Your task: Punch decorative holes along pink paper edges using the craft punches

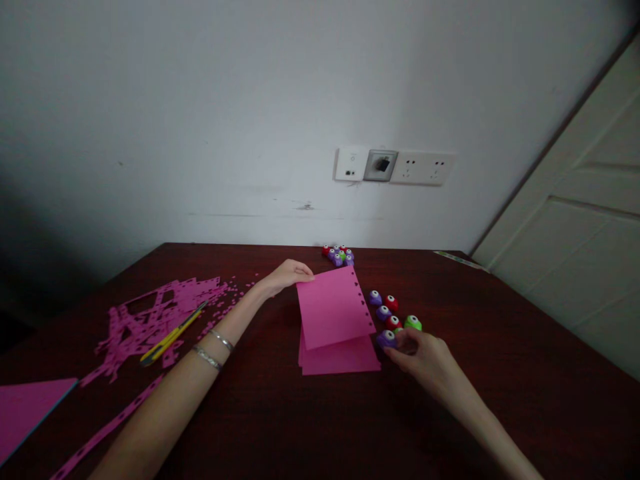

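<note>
My left hand (pixel 287 275) pinches the upper left corner of a pink sheet (pixel 333 307), which is lifted at a slant and has a row of small punched holes along its right edge. Beneath it lie more pink sheets (pixel 343 360) on the dark table. At the right, my right hand (pixel 420 357) has its thumb and fingers around a purple punch (pixel 387 339) with a white eye-like top. Several similar punches stand beside it, among them a green one (pixel 413 323) and a red one (pixel 391 303).
Punched pink strips and scraps (pixel 165 310) cover the left of the table (pixel 240 420), with a yellow cutter (pixel 173 335) on them. A pink stack (pixel 33 407) lies at the far left. More punches (pixel 338 255) stand at the back, near the wall.
</note>
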The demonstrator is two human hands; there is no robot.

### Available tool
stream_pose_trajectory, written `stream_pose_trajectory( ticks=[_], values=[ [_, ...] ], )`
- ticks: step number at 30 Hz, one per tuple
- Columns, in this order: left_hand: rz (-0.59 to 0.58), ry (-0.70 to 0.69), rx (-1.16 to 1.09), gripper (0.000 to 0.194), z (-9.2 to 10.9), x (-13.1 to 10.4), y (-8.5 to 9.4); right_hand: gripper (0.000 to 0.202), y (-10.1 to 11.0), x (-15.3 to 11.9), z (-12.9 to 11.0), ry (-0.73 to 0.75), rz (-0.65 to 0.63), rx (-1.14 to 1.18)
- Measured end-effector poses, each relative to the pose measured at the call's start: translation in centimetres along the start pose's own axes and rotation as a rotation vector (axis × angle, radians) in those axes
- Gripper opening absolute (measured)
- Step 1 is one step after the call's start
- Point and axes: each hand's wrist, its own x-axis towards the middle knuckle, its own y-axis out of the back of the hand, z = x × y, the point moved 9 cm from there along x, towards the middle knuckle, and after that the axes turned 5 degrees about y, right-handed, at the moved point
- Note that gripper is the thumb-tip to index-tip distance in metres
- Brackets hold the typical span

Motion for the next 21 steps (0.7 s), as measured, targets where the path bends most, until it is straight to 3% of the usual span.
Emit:
stream_pose_trajectory(
  ticks=[9,21],
  values=[
    [-0.018,0.042,0.022,0.016,-1.3,0.4,-0.1,0.017,-0.4,0.2,0.6,-0.001,0.049,-0.037],
    [-0.041,0.079,-0.046,0.019,-1.7,0.2,-0.3,0.016,-0.3,0.2,0.5,-0.01,0.087,-0.071]
  ],
)
